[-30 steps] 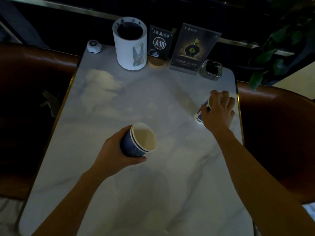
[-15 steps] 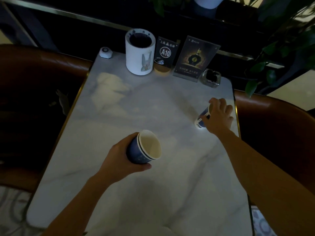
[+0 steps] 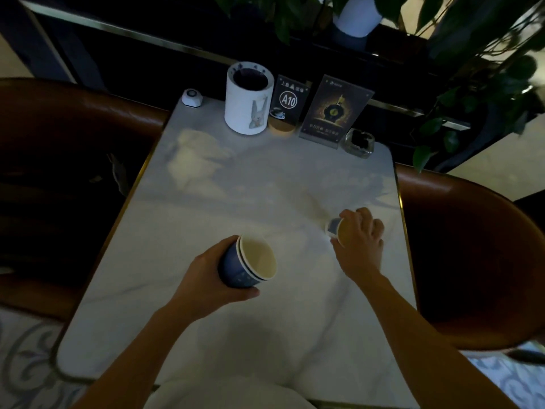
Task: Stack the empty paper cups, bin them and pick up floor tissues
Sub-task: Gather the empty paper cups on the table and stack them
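My left hand (image 3: 203,280) grips a stack of blue paper cups (image 3: 249,265), tilted so the cream insides face right, above the white marble table (image 3: 236,190). At least two nested rims show. My right hand (image 3: 361,234) is closed over a single blue paper cup (image 3: 334,227) near the table's right edge. That cup is tipped with its base toward the left and is mostly hidden by my fingers. The two hands are about a hand's width apart. No floor tissues can be made out.
At the table's far end stand a white cylindrical bin with a rabbit picture (image 3: 248,97), an A10 table sign (image 3: 288,103), an acrylic menu stand (image 3: 334,112), a glass ashtray (image 3: 359,143) and a small white call button (image 3: 191,97). Brown leather seats (image 3: 472,246) flank both sides. Plants hang at the right.
My right hand has drawn the single cup nearer to me and toward the stack, tipping it further. The left hand keeps hold of its stack. The camera has pulled back and up.
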The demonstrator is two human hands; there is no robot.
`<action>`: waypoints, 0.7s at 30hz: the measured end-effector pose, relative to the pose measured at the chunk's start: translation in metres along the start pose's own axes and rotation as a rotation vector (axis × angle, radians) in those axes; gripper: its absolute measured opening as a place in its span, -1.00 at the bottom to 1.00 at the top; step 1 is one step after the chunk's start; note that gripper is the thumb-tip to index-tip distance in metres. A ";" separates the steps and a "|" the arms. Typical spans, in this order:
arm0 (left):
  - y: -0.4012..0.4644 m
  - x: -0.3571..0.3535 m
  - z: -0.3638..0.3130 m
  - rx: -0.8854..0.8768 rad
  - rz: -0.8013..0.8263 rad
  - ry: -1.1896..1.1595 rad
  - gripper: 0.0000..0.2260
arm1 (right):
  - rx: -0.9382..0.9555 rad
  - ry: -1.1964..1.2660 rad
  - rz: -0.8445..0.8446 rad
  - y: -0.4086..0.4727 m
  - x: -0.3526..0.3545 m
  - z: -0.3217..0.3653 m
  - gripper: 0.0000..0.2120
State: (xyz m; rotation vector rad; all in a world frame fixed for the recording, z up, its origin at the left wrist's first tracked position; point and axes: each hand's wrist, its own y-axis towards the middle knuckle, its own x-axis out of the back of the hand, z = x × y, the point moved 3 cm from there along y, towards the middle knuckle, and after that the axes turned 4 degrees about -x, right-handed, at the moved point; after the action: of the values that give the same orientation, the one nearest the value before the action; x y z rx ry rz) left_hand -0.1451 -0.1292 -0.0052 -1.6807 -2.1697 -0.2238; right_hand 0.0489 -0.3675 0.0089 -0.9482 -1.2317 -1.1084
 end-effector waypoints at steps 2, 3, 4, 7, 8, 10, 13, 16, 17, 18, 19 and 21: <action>-0.006 0.000 0.004 0.007 0.001 -0.001 -0.09 | 0.010 0.008 -0.009 -0.017 0.002 0.005 -0.37; -0.011 0.000 0.005 0.009 0.002 -0.002 -0.10 | 0.019 0.028 0.003 -0.027 0.001 0.007 -0.37; -0.016 -0.001 0.007 0.015 0.002 -0.003 -0.10 | 0.026 0.055 0.021 -0.039 0.003 0.011 -0.38; -0.031 -0.005 0.016 0.031 0.007 0.000 -0.11 | 0.082 0.161 0.061 -0.069 0.002 0.019 -0.42; -0.034 -0.005 0.018 0.032 0.007 0.002 -0.11 | 0.088 0.253 0.084 -0.076 0.004 0.022 -0.49; -0.037 -0.005 0.018 0.034 -0.002 0.005 -0.14 | 0.035 0.524 0.175 -0.084 0.012 0.027 -0.71; -0.043 -0.006 0.020 0.036 0.006 0.016 -0.16 | -0.077 0.731 0.269 -0.092 0.009 0.027 -0.57; -0.049 -0.010 0.023 0.051 0.016 0.026 -0.16 | -0.136 0.843 0.266 -0.103 0.009 0.020 -0.42; -0.050 -0.011 0.023 0.054 0.024 0.030 -0.16 | -0.153 0.887 0.272 -0.105 0.012 0.018 -0.42; -0.050 -0.012 0.023 0.057 0.030 0.035 -0.16 | -0.156 0.902 0.270 -0.106 0.013 0.015 -0.42; -0.049 -0.013 0.023 0.058 0.036 0.040 -0.16 | -0.149 0.919 0.262 -0.106 0.017 0.014 -0.42; -0.048 -0.016 0.022 0.056 0.050 0.060 -0.15 | -0.145 0.955 0.262 -0.107 0.022 0.011 -0.42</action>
State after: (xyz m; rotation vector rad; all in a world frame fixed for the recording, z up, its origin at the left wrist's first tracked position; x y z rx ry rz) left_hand -0.1926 -0.1484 -0.0266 -1.6734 -2.0690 -0.1958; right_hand -0.0584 -0.3830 0.0292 -0.5297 -0.2455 -1.2215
